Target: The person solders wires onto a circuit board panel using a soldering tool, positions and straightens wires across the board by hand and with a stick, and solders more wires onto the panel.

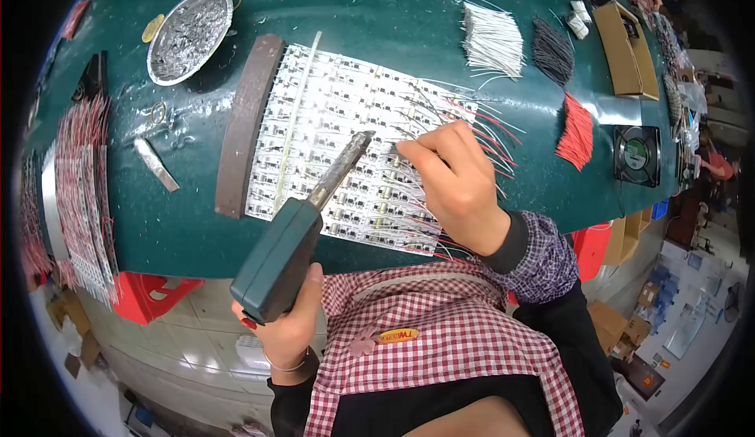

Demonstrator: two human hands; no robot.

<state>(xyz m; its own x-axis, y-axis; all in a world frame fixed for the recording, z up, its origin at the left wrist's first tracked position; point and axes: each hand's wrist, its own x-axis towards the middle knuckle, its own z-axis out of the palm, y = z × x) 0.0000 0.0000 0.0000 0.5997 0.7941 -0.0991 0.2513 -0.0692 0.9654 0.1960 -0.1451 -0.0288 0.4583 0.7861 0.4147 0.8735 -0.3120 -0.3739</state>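
My left hand (291, 328) grips a soldering gun (281, 255) with a dark green body. Its long metal tip (363, 140) points up and right, over the middle of a white panel of small circuit boards (318, 107). Just right of that tip, my right hand (460, 189) is closed in a pinch at a thin wire, low over the panel; the fingertips partly hide the wire. Red, black and white wires (491, 134) stick out along the panel's right side, some running under my right hand. A pale thin strip (297, 111) lies across the panel's left part.
A dark bar (248, 126) lies along the panel's left edge. Farther left are a bowl of silvery scraps (193, 38) and stacked wired boards (82, 193). White (491, 40), black (553, 50) and red wire bundles (576, 132), a small fan (637, 156) and a cardboard box (627, 52) are at right.
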